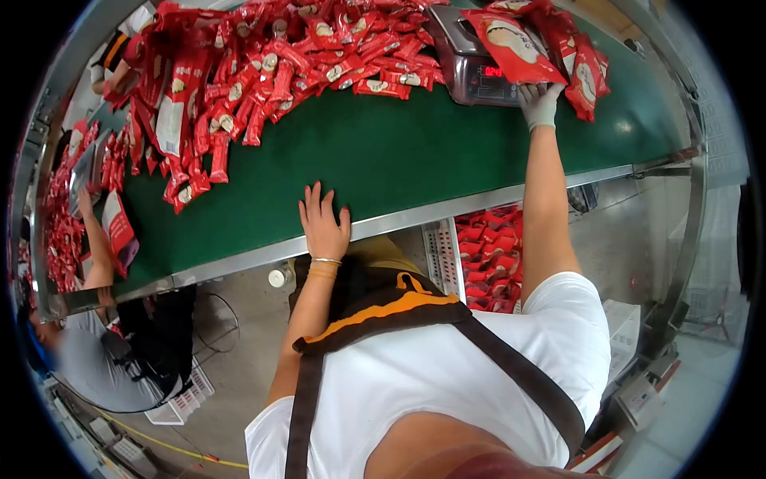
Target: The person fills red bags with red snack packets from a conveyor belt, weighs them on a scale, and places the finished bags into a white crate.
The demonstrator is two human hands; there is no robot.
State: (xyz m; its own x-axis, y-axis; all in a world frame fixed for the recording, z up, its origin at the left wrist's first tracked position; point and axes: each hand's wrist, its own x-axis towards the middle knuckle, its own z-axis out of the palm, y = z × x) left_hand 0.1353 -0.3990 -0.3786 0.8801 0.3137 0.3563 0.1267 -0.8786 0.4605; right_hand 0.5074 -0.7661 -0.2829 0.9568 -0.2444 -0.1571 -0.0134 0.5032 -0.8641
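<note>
My right hand (540, 105), in a pale glove, grips the lower edge of a large red bag (515, 48) with a cream patch. The bag is tilted over a digital scale (477, 86) whose display glows with red digits. Part of the scale is covered by the bag, and my fingertips are partly behind it. My left hand (325, 229), bare with a bangle at the wrist, lies with fingers stretched out on the near edge of the green work surface (383, 160). Nothing is in it.
Heaped along the far side are small red packets (303, 60). More filled red bags (586, 76) lie right of the scale. Below the metal edge stands a white crate (444, 255) beside red packs (491, 259). A co-worker (112, 359) sits at the left.
</note>
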